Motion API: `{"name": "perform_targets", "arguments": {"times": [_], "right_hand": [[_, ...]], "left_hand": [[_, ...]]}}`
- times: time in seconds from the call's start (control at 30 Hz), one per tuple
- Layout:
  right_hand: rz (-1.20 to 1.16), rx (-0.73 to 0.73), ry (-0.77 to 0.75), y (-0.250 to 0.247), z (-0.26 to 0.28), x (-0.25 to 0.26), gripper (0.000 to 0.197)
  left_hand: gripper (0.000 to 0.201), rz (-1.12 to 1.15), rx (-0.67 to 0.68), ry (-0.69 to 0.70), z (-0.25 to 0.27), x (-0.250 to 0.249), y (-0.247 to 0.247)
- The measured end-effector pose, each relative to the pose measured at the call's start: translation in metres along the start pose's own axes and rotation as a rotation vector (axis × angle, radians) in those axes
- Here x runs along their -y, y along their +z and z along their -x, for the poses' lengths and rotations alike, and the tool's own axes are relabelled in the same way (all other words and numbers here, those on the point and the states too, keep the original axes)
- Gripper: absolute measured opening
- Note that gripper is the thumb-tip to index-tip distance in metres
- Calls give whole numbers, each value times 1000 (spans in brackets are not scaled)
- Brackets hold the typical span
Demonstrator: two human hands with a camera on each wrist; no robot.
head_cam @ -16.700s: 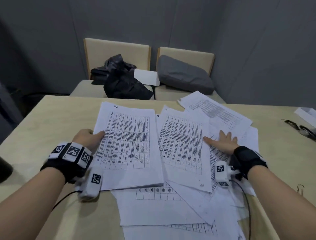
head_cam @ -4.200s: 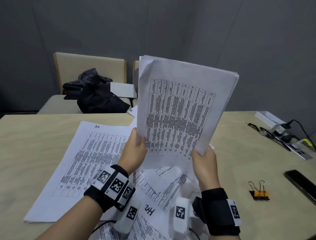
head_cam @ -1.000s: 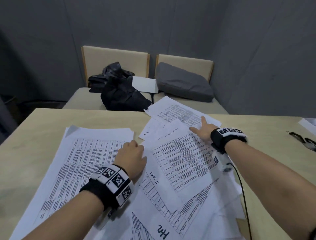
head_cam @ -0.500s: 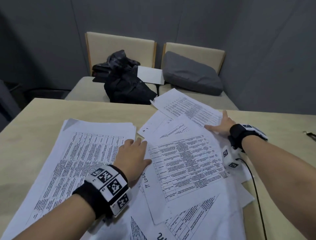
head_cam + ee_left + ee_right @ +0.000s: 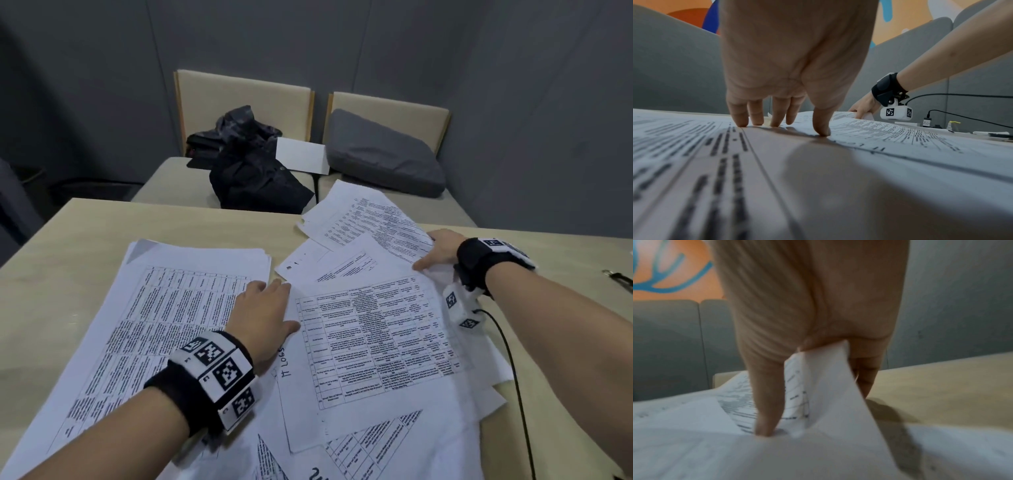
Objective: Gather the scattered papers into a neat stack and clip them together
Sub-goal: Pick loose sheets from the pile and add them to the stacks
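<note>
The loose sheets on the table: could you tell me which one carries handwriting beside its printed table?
It is the sheet beside the left hand: dark handwritten letters run along its left margin near the wrist, while the sheets farther back show only print.

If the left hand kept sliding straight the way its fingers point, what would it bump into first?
Probably the loose sheets just past the left hand's fingertips, after a thin strip of bare table. Depth is hard to judge.

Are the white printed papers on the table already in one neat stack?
No. The white printed papers lie spread, overlapping at different angles.
</note>
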State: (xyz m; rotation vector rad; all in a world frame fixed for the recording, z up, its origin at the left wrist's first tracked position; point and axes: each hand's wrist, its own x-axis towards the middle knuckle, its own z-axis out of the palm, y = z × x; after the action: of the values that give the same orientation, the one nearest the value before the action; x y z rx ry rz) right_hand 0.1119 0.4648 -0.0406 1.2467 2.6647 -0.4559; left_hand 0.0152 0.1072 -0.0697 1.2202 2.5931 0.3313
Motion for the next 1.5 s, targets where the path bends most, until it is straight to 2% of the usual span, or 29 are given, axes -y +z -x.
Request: {"name": "perform_targets", "arguments": {"times": [0.07, 0.13, 0.23, 0.3, 0.37, 0.47, 0.5, 0.6, 0.63, 0.7, 0.77, 0.83, 0.9, 0.97, 1.0, 1.03, 1.07, 1.1, 1.13, 1.2, 1.23, 1.27, 1.3, 1.37, 1.4, 1.43, 1.5], "right_hand": [[-70, -138, -4, -10, 8, 1, 39], [-281, -317, -7, -28, 18, -3, 34], [-786, -543, 57, -60, 42, -10, 35], [-1146, -561, 163, -66, 66, -13, 42], [-1432, -398, 259, -55, 99, -12, 38], [-1658, -160, 329, -14, 162, 2, 25], [-1699, -107, 356, 2, 181, 7, 29], [-1850, 92, 433, 57, 235, 18, 70], [-1901, 151, 454, 70, 250, 22, 66], [-1933, 224, 502, 84, 276, 34, 41], [-1866, 289, 516, 87, 301, 45, 34], [-1835, 345, 505, 86, 318, 49, 44], [-1787, 294, 467, 86, 332, 55, 76], [-1674, 168, 390, 88, 346, 62, 109], [-1597, 97, 335, 89, 353, 65, 118], [-1503, 23, 269, 90, 359, 67, 113], [-1409, -47, 185, 86, 364, 69, 94], [-1315, -132, 75, 79, 370, 71, 64], [-1184, -227, -35, 73, 372, 70, 42], [-866, -374, -232, 58, 364, 59, 27], [-651, -378, -296, 51, 353, 51, 26], [-426, -305, -329, 46, 339, 44, 30], [-239, -168, -316, 45, 322, 36, 44], [-6, 134, -195, 45, 295, 24, 77], [65, 244, -135, 46, 287, 21, 83], [127, 313, -100, 48, 281, 23, 82], [277, 337, -84, 55, 277, 31, 71]], "left_hand": [[47, 20, -7, -2, -1, 0, -1], [47, 39, -12, -2, -2, 1, -1], [58, 29, -12, 7, -3, 2, 2], [59, 18, -19, 12, -4, 3, 3], [57, 7, -22, 21, -4, 3, 2], [60, -14, -13, 25, -5, 2, 2], [61, -20, -14, 24, -5, 2, 2], [61, -34, -24, 17, -5, 2, 3], [60, -39, -25, 8, -4, 2, 3], [56, -54, -27, -6, -4, 1, 2], [53, -55, -22, -14, -3, 1, 2], [50, -54, -16, -19, -3, 1, 2], [48, -63, -9, -20, -3, 1, 1], [45, -71, -4, -15, -4, 1, 1], [44, -75, -2, -10, -4, 1, 1], [43, -77, 1, -4, -3, 1, 0], [42, -79, 2, 1, -3, 1, 0], [41, -79, 3, 6, -3, 1, 0], [40, -84, 7, 10, -3, 2, 1], [39, -86, 8, 20, -4, 4, 1], [38, -86, 8, 24, -4, 4, 1], [39, -92, 6, 29, -4, 5, 1], [41, -100, 6, 37, -4, 4, 1], [44, -83, -9, 49, -2, 2, 2], [43, -58, -22, 49, -1, 1, 3], [41, -39, -38, 48, 0, 0, 3], [36, -44, -55, 57, -1, -1, 4]]}}
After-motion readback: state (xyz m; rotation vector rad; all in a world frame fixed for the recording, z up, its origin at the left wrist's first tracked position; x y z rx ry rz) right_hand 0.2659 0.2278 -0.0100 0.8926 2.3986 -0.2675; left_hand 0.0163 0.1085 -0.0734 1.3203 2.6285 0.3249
